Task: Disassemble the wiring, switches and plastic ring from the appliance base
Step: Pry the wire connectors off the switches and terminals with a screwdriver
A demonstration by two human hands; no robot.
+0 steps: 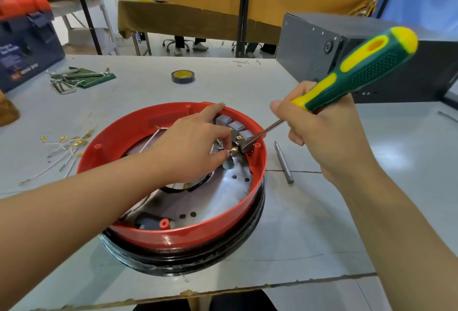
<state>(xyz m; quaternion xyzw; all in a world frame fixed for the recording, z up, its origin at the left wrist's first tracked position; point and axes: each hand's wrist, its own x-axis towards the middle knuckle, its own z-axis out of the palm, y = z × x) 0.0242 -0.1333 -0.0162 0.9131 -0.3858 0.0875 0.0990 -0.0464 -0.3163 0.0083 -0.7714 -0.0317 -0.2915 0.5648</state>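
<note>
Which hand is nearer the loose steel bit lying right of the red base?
Right. The right hand hovers just above the bit, gripping the screwdriver; the left hand is inside the base.

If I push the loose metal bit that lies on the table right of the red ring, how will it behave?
The metal bit is a slim, straight shaft, so it will probably roll sideways on the flat table if nudged. It looks rigid, not bendable. Being small and smooth, it may slip when pinched.
</note>
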